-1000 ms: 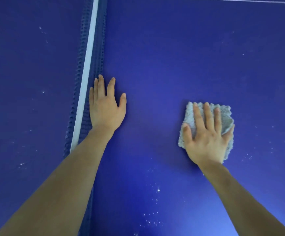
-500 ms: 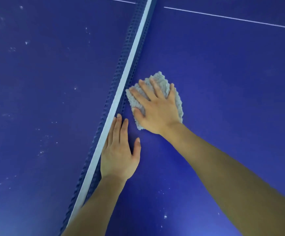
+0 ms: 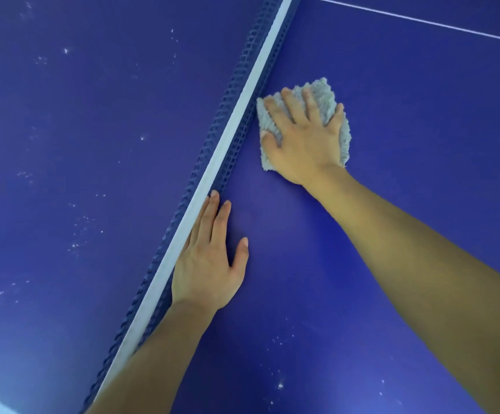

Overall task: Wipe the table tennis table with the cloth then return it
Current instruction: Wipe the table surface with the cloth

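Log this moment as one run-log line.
right hand presses cloth flat by net | left hand flat on table | cloth not yet returned

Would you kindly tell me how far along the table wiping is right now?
Done: the table between the hands looks speck-free. In hand: the right hand presses the cloth flat beside the net; the left hand rests flat on the table. Left: white specks beyond the net and near the bottom edge, and returning the cloth.
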